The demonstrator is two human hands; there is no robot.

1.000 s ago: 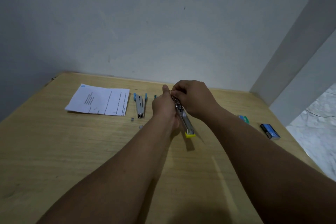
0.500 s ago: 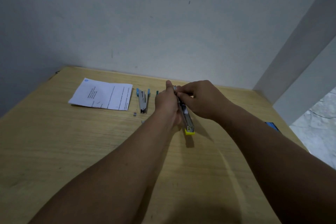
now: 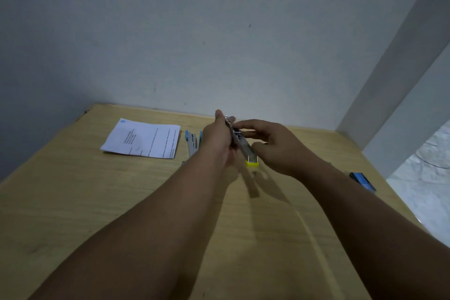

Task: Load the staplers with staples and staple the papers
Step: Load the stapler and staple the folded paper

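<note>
A metal stapler with a yellow tip [image 3: 250, 157] is lifted over the wooden table [image 3: 73, 202], its yellow end pointing toward me. My left hand [image 3: 219, 139] grips its far half from the left side. My right hand [image 3: 272, 146] is at its right side, index finger and thumb pinching the metal magazine. A second stapler with blue ends [image 3: 193, 141] lies flat on the table, partly hidden behind my left hand. A printed white sheet of paper [image 3: 143, 140] lies to its left.
A blue staple box [image 3: 362, 180] lies near the table's right edge. A small dark staple piece [image 3: 183, 162] sits on the table by the blue stapler. The grey wall runs along the table's far edge, and a white pillar stands at right.
My right hand has slid from the stapler's far end down toward its middle, its fingers spreading. The camera view has tilted slightly; the blue staple box shows again at right.
</note>
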